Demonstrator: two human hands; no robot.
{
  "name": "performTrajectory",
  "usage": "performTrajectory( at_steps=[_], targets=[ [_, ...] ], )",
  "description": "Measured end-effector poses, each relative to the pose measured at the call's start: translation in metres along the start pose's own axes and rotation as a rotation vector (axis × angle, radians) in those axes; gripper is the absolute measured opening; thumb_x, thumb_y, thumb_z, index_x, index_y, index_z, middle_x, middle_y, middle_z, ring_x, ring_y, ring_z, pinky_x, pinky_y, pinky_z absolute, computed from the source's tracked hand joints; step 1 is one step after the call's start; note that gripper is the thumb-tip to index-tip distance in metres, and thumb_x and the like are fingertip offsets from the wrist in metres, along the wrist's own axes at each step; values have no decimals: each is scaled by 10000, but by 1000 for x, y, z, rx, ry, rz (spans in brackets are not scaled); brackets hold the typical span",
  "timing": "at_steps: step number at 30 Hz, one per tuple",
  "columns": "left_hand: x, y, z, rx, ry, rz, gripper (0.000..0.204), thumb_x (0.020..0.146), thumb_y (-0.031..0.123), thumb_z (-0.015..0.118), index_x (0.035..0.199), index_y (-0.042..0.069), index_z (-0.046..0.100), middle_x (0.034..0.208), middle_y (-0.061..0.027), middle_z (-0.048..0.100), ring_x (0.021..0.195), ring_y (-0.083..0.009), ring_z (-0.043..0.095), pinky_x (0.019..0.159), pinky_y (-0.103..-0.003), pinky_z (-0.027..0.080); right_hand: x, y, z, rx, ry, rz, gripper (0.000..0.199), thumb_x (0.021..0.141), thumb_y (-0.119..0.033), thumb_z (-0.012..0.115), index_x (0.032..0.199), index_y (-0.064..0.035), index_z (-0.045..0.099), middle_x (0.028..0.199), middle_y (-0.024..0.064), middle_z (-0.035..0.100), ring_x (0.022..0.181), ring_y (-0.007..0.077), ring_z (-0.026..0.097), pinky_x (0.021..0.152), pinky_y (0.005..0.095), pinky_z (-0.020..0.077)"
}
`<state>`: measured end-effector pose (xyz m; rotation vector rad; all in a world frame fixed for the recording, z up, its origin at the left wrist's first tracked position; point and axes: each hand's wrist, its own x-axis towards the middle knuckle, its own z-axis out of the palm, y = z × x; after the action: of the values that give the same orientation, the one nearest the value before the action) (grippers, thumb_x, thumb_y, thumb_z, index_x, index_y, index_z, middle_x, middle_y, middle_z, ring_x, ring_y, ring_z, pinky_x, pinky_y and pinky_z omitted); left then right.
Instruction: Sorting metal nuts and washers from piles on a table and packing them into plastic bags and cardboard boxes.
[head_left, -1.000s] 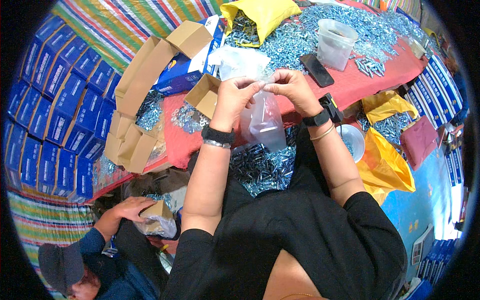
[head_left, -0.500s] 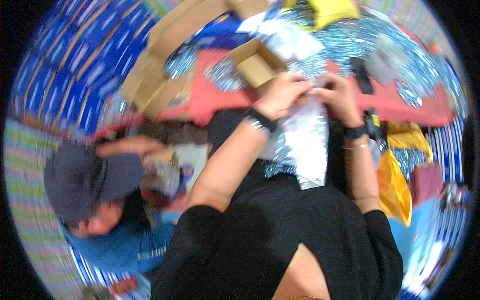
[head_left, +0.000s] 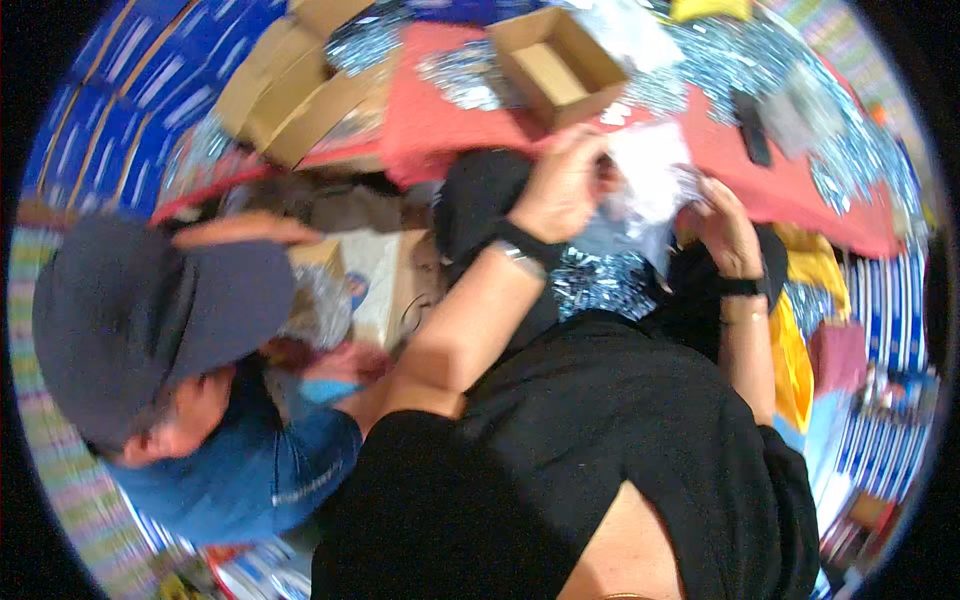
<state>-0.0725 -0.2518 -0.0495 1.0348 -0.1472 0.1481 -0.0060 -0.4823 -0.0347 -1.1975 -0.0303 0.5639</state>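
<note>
Both hands on clear plastic bag (head_left: pixel 650 185) at worktop (head_left: pixel 790 175) near edge.
L hand (head_left: pixel 565 185) & R hand (head_left: pixel 725 230): grip closed on bag; open cardboard box (head_left: pixel 560 65) just beyond.

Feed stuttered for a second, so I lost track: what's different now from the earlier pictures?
The view swung left, so the co-worker in the dark cap now fills the left side and the open cardboard box sits near the top. The clear plastic bag, hanging lower a moment ago, is bunched up between the hands. Unchanged: left hand and right hand both grip the bag over the red table.
</note>
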Motion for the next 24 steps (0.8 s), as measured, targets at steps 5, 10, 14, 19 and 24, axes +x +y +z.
performTrajectory(
  at_steps=[5,10,14,19,24],
  targets=[
    [-9,30,0,12,106,-177,89,873,161,601,876,82,562,705,21,532,525,-44,443,425,-165,309,5,-29,-41,222,-241,40,128,873,-186,587,947,-85,610,919,18,628,851,132,554,802,291,430],
    [-10,42,-16,988,-3,-120,233,826,192,630,994,35,591,715,15,582,519,-45,460,433,-186,334,6,-73,-57,629,-209,-42,153,787,-167,626,800,-17,654,650,81,635,651,230,632,583,329,478],
    [-15,48,-14,740,-154,-409,284,798,186,636,1022,20,584,759,-11,596,529,-54,491,452,-196,363,5,-90,-66,283,-144,-255,312,876,-244,608,1102,-38,546,1020,69,615,979,214,577,915,379,443],
    [4,53,12,1011,-24,124,478,681,135,712,1106,-13,552,977,-117,602,853,-203,594,742,-301,485,-11,-83,-1,-120,-258,-450,178,882,-264,596,857,-88,585,751,-45,559,697,53,524,658,216,441],
    [38,42,73,1276,-118,627,439,640,116,685,1061,30,592,1055,-179,584,990,-306,578,834,-347,471,-14,-82,18,-302,-333,-446,150,861,-218,627,826,-80,581,736,-58,549,678,22,484,606,182,387]
  ],
)
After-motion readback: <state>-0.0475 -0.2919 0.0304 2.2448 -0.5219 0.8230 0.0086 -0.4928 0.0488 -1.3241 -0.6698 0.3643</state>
